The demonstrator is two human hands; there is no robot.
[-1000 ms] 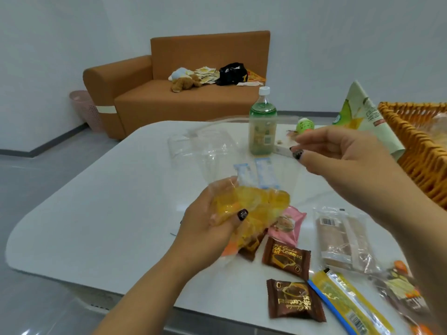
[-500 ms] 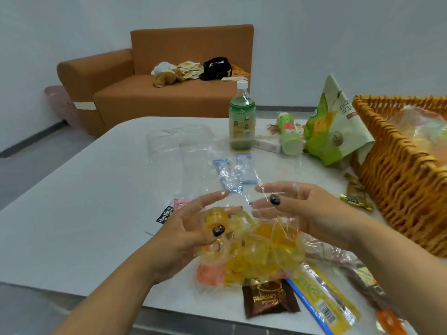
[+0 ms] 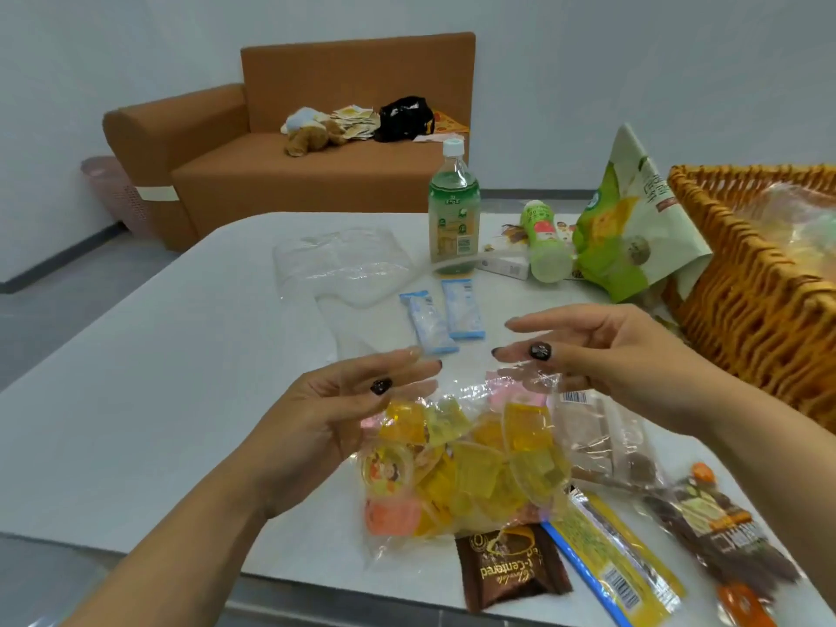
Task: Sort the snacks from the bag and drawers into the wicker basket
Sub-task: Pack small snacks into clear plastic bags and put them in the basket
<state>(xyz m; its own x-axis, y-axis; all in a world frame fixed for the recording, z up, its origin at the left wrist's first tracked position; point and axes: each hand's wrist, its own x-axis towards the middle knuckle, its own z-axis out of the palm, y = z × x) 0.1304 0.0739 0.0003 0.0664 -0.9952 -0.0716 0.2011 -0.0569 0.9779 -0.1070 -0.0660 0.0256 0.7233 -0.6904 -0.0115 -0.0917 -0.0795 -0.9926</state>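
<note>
A clear bag of yellow and orange jelly cups point(image 3: 475, 468) stands on the white table point(image 3: 158, 400) between my hands. My left hand point(image 3: 344, 423) pinches the bag's top edge on the left, thumb against nearly straight fingers. At the right side of that edge my right hand point(image 3: 610, 359) pinches the plastic under its thumb. The wicker basket point(image 3: 746, 310) stands at the right, with a clear bag of snacks inside it. Loose snacks lie near the front edge: a brown chocolate packet point(image 3: 511, 567), a yellow packet with a blue stripe point(image 3: 619, 567), a clear biscuit packet point(image 3: 601, 436) and a dark packet with orange print point(image 3: 724, 527).
Farther back on the table are an empty clear bag point(image 3: 344, 269), two blue-white sachets point(image 3: 443, 316), an upright drink bottle point(image 3: 453, 210), a small green bottle on its side point(image 3: 545, 246) and a green snack bag point(image 3: 624, 237) leaning against the basket. An orange sofa point(image 3: 316, 174) stands behind.
My right hand came down from near the basket to the jelly bag, and both hands have since drawn its top apart. The bag sits lower, over the loose packets.
</note>
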